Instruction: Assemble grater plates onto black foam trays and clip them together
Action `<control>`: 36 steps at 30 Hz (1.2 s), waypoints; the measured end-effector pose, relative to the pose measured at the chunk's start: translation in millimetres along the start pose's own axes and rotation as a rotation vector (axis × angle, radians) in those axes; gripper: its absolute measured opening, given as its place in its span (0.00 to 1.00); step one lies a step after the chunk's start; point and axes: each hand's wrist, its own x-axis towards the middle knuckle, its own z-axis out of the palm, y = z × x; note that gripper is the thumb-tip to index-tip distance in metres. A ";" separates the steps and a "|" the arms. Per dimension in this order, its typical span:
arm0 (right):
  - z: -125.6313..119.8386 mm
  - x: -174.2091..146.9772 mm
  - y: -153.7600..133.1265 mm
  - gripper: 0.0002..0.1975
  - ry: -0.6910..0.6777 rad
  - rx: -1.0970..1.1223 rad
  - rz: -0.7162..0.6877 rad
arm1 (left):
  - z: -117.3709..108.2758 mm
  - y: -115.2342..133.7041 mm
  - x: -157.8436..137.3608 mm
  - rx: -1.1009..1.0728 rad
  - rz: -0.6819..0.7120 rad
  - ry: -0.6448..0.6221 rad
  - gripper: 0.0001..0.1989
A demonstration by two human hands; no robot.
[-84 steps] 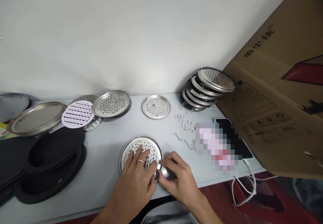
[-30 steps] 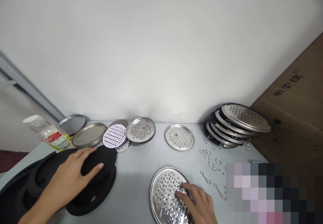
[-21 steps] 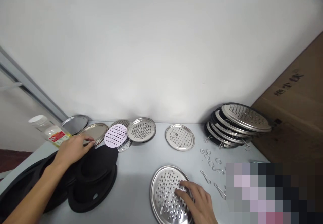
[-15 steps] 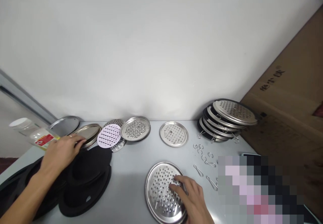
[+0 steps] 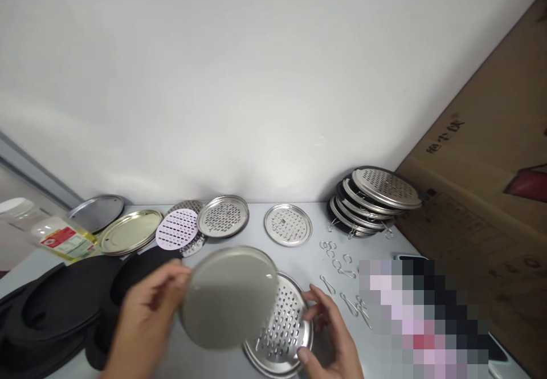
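Observation:
My left hand (image 5: 151, 313) grips a smooth round metal disc (image 5: 231, 296) by its left edge, thumb and fingers pinching it. The disc is raised, slightly blurred, and covers the left part of a round metal grater plate (image 5: 285, 325) lying on the table. At that plate's right rim is my right hand (image 5: 331, 333), thumb and fingers spread apart; whether the fingertips touch the rim I cannot tell. A stack of plain gold-toned discs (image 5: 132, 231) lies at the left, beside black oval holders (image 5: 64, 302) near my left forearm.
Along the wall lie a lilac perforated disc (image 5: 176, 229), a grater plate (image 5: 223, 217) and another grater plate (image 5: 288, 225). A stack of graters (image 5: 384, 188) stands at right, with wire rings and clips (image 5: 349, 305) before it. Left, a clear bottle (image 5: 64, 239); right, a cardboard box (image 5: 482, 214).
My left hand has lifted a disc from the gold-toned stack and brought it right, over the grater plate. My right hand's fingers have moved off the plate's middle to its right rim.

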 end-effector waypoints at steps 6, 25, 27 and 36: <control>-1.9 -3.2 -5.5 0.28 0.013 0.307 0.316 | 94.1 -10.9 -18.5 -0.409 -0.350 -0.343 0.24; -7.9 3.3 -14.2 0.27 -0.153 -0.378 0.201 | 80.5 -43.6 -23.8 0.417 0.106 -0.436 0.17; -6.2 3.7 -12.5 0.28 -0.165 -0.388 0.192 | 80.1 -44.4 -22.4 0.387 0.085 -0.457 0.17; -1.1 8.1 -7.8 0.28 -0.151 -0.386 0.145 | 81.5 -46.5 -18.7 0.362 0.075 -0.444 0.16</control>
